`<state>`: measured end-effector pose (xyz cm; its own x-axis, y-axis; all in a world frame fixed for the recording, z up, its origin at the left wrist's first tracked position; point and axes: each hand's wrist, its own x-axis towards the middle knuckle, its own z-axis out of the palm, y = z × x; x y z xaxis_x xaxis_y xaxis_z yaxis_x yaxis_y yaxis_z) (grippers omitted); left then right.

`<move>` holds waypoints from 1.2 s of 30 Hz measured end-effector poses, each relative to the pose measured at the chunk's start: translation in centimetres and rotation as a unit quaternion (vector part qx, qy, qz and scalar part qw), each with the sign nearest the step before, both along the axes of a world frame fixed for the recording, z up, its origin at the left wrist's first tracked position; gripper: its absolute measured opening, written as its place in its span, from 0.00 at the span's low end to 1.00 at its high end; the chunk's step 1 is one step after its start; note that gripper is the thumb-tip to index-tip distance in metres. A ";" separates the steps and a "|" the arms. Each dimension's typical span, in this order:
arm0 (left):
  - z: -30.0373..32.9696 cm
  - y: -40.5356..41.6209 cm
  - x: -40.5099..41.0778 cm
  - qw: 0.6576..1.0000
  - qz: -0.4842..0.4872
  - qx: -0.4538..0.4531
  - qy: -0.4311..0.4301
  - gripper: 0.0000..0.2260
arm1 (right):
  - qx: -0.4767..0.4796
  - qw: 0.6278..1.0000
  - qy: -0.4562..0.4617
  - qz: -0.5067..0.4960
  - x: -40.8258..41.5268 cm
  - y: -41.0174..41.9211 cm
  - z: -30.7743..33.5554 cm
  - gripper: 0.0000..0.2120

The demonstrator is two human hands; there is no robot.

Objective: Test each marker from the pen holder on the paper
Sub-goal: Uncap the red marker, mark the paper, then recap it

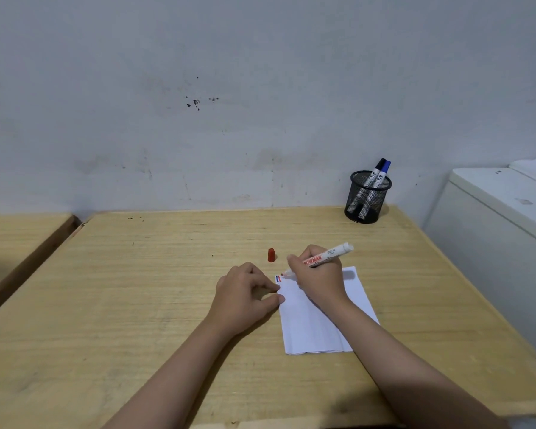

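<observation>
My right hand (317,275) grips a white marker with red lettering (328,255), its tip touching the top left corner of the white paper (313,323). Short blue and red strokes (278,278) show at that corner. My left hand (245,292) rests on the table with its fingertips pressing the paper's left edge. The marker's red cap (271,255) stands upright on the table just beyond the paper. A black mesh pen holder (365,198) at the far right of the table holds two capped markers, one black, one blue (378,173).
The wooden table (167,274) ends at a grey wall. A second wooden surface (16,239) lies to the left across a gap. A white appliance (502,224) stands close to the table's right edge.
</observation>
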<state>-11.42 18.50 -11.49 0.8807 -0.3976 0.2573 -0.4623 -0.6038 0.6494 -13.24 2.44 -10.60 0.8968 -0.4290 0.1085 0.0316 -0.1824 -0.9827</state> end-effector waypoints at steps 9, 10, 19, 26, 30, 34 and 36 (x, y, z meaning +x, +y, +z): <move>1.4 -1.1 2.1 0.994 0.046 -0.100 0.024 0.13 | 0.157 0.987 -0.035 0.025 -0.4 -1.1 0.4 0.09; 1.4 -1.4 2.5 0.994 0.041 -0.101 0.012 0.16 | 0.167 0.985 -0.038 0.031 -0.4 -1.2 0.4 0.08; 1.0 -2.6 4.2 0.983 0.060 -0.163 0.065 0.05 | 0.223 0.973 -0.054 0.018 -0.2 -1.0 1.1 0.04; 4.6 -1.7 2.5 0.845 0.010 -0.460 0.272 0.06 | 0.182 0.975 -0.127 0.022 -0.8 -0.8 3.4 0.11; 5.3 -1.2 1.7 0.837 -0.017 -0.462 0.294 0.07 | 0.162 0.975 -0.148 0.045 -1.3 -0.2 4.6 0.12; 6.0 -0.4 0.9 0.835 -0.047 -0.463 0.294 0.06 | 0.132 0.976 -0.157 0.068 -1.9 0.0 5.7 0.12; 6.4 -0.1 0.2 0.840 -0.061 -0.452 0.295 0.06 | 0.122 0.976 -0.158 0.086 -2.4 0.1 6.1 0.11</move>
<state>-11.19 18.38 -5.13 0.9283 -0.3701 0.0360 0.0779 0.2881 0.9544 -15.59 2.55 -4.48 0.8957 -0.3236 0.3051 0.3504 0.0908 -0.9322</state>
